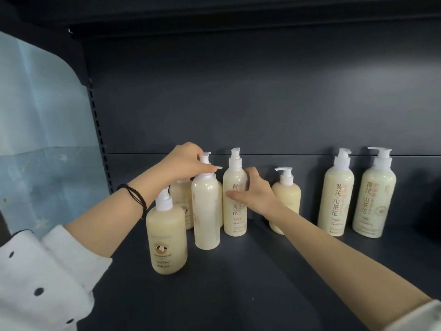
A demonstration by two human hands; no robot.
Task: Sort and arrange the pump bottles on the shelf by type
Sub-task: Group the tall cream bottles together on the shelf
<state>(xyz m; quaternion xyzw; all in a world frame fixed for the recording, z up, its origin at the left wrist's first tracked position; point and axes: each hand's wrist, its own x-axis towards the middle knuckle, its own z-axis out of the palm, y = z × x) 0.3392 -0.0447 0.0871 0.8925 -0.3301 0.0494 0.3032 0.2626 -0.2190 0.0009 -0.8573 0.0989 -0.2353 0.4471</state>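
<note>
My left hand [187, 161] pinches the pump neck of the upright plain bottle [206, 211], just left of the labelled bottle [235, 223] my right hand [256, 194] grips.

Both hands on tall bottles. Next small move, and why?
Probably lift the tall cream labelled pump bottle that the right hand grips and carry it right, beside the two matching tall bottles. A short round cream bottle stands between, so it likely needs lifting over, not sliding. The left hand pinches the neighbouring tall bottle at its pump.
</note>
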